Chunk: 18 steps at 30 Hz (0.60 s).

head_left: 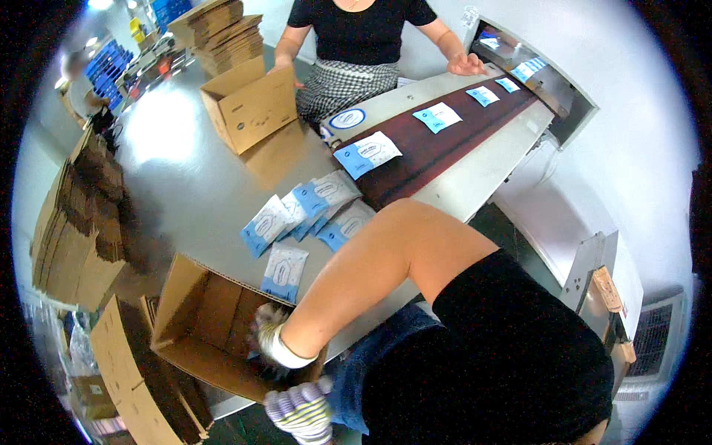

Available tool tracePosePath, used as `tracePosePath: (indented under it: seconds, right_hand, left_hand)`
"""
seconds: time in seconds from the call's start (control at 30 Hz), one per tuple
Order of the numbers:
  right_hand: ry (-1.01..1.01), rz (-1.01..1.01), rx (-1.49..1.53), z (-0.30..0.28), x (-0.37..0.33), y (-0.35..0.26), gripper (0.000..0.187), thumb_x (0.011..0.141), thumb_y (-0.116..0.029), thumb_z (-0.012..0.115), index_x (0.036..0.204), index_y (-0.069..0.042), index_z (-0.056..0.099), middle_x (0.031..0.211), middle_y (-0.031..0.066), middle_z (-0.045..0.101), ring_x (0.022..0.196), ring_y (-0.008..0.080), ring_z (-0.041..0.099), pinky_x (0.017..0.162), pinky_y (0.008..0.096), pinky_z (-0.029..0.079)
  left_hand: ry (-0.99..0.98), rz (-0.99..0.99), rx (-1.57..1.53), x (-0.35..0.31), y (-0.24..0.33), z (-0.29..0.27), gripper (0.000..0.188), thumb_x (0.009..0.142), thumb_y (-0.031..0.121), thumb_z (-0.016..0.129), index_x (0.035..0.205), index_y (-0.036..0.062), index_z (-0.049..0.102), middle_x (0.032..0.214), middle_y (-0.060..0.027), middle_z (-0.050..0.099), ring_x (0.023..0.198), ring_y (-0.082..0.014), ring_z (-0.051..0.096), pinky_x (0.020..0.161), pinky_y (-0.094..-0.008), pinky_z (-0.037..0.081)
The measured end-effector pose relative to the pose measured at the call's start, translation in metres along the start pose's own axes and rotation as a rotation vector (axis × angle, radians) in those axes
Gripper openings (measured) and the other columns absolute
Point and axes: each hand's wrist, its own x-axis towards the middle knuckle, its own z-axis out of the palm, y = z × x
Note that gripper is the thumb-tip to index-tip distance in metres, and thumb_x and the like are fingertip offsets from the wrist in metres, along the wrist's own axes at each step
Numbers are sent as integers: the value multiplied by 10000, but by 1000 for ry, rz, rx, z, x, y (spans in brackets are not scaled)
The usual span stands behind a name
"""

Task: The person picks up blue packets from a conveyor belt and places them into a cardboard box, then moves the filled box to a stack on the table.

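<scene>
Step judged: right hand point(268, 332) working inside the box point(189, 300), grip hidden, cannot tell; left hand point(300, 412) at its near edge, hold unclear. Packs point(305, 200) lie on the worktop point(215, 193) beyond the box. Next move probably calls for lifting clear of it.

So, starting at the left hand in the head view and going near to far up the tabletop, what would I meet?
Striped-gloved left hand → gloved right hand inside the open cardboard box → loose blue-and-white pouches → second cardboard box → stack of flattened cartons.
</scene>
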Motion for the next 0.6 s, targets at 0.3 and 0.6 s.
tracePosePath:
  seconds: [0.3,0.6]
  right_hand:
    - [1159,-590,1070,-16,-150,147,347,737,-259,639,994,-34,578,937,196,631,919,375,603,812,460,487]
    - [470,210,1033,147,-117,217,380,823,-273,630,1153,-89,595,1073,189,624,964,348,610,837,421,480]
  left_hand:
    - [-138,-163,131,-81,-6,7,223,870,231,549,707,128,438,661,-50,446,688,-266,521,748,-426,455]
    - [-92,-173,180,-94,-46,26,363,764,331,716,776,132,412,680,-45,412,726,-265,504,773,-451,440]
